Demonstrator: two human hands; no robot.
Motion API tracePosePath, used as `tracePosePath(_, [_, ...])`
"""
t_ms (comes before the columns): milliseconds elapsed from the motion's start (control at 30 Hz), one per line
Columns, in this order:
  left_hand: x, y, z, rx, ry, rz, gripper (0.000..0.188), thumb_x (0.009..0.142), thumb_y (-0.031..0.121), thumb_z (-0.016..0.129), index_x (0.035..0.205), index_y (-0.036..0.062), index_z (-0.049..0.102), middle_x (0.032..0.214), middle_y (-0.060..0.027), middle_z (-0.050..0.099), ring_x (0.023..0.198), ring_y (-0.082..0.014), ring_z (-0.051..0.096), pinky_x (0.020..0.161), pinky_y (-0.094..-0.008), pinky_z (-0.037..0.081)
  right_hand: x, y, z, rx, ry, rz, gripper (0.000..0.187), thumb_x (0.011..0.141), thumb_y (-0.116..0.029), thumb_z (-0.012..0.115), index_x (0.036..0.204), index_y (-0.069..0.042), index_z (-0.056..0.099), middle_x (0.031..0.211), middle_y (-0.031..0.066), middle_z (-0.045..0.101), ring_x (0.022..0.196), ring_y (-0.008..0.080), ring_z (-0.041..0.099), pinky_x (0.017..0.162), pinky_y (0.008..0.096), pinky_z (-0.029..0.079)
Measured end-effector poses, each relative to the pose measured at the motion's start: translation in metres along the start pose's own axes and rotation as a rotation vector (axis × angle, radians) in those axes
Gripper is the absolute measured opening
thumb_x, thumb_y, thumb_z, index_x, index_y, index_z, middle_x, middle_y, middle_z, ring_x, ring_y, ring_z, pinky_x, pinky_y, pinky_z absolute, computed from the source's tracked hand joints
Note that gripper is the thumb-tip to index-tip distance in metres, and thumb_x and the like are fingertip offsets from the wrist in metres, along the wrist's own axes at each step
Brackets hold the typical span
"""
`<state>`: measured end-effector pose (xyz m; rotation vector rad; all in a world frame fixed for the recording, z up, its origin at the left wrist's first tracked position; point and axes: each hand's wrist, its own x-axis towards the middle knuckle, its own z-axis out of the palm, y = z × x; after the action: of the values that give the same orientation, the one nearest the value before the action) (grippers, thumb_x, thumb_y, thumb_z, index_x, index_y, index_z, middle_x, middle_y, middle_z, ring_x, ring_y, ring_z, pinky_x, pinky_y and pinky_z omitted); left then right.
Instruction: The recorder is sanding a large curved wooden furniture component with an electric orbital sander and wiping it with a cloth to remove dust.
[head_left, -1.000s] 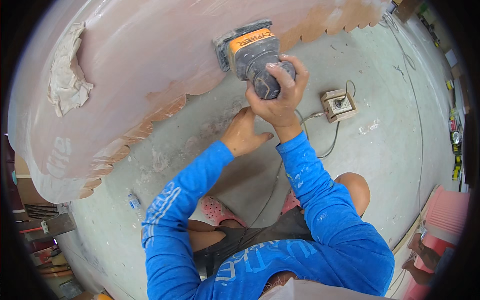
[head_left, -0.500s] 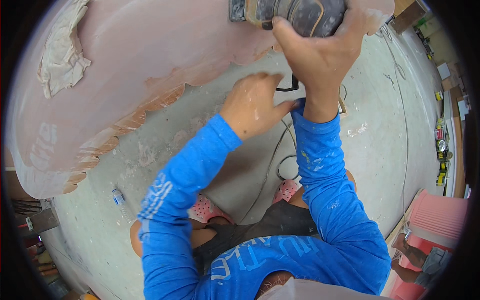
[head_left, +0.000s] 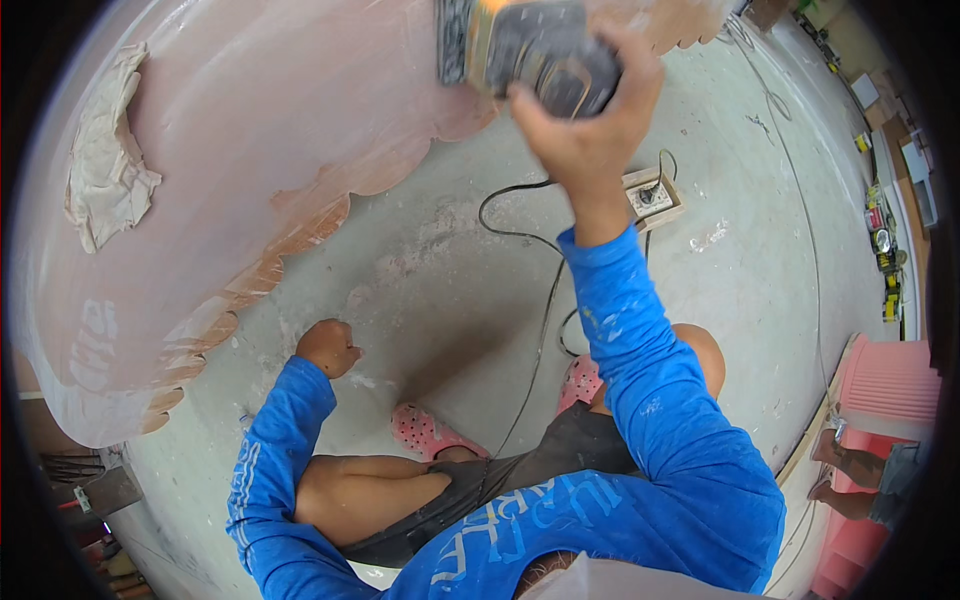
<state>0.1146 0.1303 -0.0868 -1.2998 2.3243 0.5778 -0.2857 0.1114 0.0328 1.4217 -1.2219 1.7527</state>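
My right hand (head_left: 590,140) is wrapped round the black, dusty body of a yellow-and-black electric sander (head_left: 540,50). The sander's flat pad is turned toward a large, curved, pale pink panel (head_left: 230,130) with a scalloped, brownish edge; I cannot tell whether they touch. A black cord (head_left: 497,225) loops below the sander. Farther left and lower, my left hand (head_left: 330,347) is closed in a loose fist over the floor, nothing showing in it. On the panel's left part lies a crumpled off-white cloth (head_left: 112,160).
A socket in a small wooden box (head_left: 655,198) sits on the grey floor, with cords running from it. My pink clogs (head_left: 432,430) are below. Tools line the right wall, near pink plastic containers (head_left: 885,385) and another person's legs (head_left: 850,465).
My left hand has moved away from the right wrist, down and left, and closed. My right hand and the sander have shifted left and slightly lower in view.
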Motion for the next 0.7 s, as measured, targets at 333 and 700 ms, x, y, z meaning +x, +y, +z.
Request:
tracePosePath(333, [0.029, 0.012, 0.052, -0.156, -0.262, 0.167, 0.039, 0.082, 0.035, 0.073, 0.105, 0.0037, 0.072, 0.11, -0.0218, 0.069, 0.105, -0.0381, 0.065, 0.093, -0.0449, 0.051, 0.017, 0.004, 0.0, 0.018, -0.012, -0.018, 0.077, 0.057, -0.013, 0.085, 0.126, -0.008, 0.052, 0.122, 0.0177, 0.055, 0.111, 0.0376, 0.056, 0.091, 0.0452, 0.048])
tracePosePath(700, [0.043, 0.042, 0.038, -0.072, -0.345, 0.153, 0.05, 0.086, 0.034, 0.07, 0.126, 0.005, 0.064, 0.125, -0.02, 0.066, 0.117, -0.0362, 0.062, 0.101, -0.0422, 0.048, -0.033, -0.002, 0.0, 0.006, -0.037, -0.003, 0.078, 0.059, -0.01, 0.088, 0.126, -0.006, 0.05, 0.125, 0.0177, 0.053, 0.113, 0.0342, 0.055, 0.096, 0.0438, 0.047])
